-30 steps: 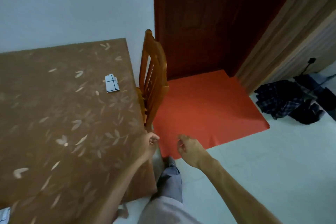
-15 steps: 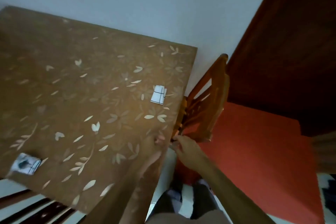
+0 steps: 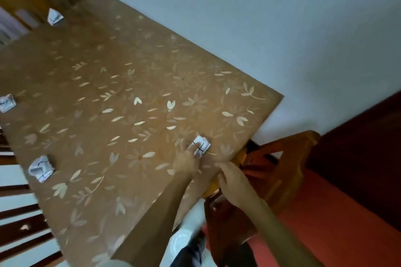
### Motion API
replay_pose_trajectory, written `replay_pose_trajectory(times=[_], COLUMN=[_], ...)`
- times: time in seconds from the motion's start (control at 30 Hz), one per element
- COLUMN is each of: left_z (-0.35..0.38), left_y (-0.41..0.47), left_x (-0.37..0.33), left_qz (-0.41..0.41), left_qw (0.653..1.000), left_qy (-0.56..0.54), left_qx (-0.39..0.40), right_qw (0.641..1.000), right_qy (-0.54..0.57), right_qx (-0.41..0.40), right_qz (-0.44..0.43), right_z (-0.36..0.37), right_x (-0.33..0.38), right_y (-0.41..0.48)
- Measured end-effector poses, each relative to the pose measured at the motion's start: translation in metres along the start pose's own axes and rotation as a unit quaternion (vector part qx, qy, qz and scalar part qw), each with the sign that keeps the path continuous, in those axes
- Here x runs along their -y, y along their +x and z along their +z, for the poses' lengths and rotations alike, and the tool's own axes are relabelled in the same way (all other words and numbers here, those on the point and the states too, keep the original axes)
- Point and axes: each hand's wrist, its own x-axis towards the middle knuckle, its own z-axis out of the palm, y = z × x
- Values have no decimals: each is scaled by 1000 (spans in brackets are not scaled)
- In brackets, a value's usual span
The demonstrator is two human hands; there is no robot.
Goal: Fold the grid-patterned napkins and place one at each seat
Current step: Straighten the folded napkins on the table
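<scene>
The nearest napkin (image 3: 202, 146) lies flat on the table (image 3: 152, 84), close to the corner by the wall and just inside the edge that faces the chair (image 3: 282, 165). The left hand (image 3: 185, 161) reaches in over the tabletop, its fingers (image 3: 194, 147) stretched out and resting on the napkin's near side, not curled round it. The right hand (image 3: 233, 182) sits just off the table's edge, above the chair, with loosely bent fingers and nothing in them that I can make out. The chair, orange-brown wood, is drawn up to the table right beside this place.

Three more folded napkins lie well apart along the other sides: the second napkin (image 3: 41, 168) near the left edge, the third napkin (image 3: 6, 103) further up that side, and the fourth napkin (image 3: 55, 17) at the far end.

The table wears a brown covering printed with pale leaves and flowers. One long side runs against a plain pale wall (image 3: 282, 28). A red mat (image 3: 325, 223) covers the floor under the chair, with a dark red door (image 3: 368, 147) beyond.

The nearest napkin is a small white packet crossed by thin dark grid lines. The others are too blurred to show their folds.
</scene>
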Motion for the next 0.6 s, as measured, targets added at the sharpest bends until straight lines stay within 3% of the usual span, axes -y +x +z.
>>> replay_pose_trajectory(times=[0.13,0.27,0.43,0.6], left_z=[21,42,39,52], left_y=[-12,-24,-40,-51], left_x=[-11,-6,-4,-1], left_qz=[-13,32,4,48], left_qw=[1000,999,995,992], left_qy=[9,23,-77,-78], left_qx=[7,-9,-59,-82], right_qw=[995,971,951,943], right_qy=[-55,-160,-224,-239], right_qx=[11,94,127,168], right_qz=[-79,-147,-174,-160], right_z=[-16,-6,-14,-30], right_x=[-13,-31,-49,-53], right_y=[48,81,78,68])
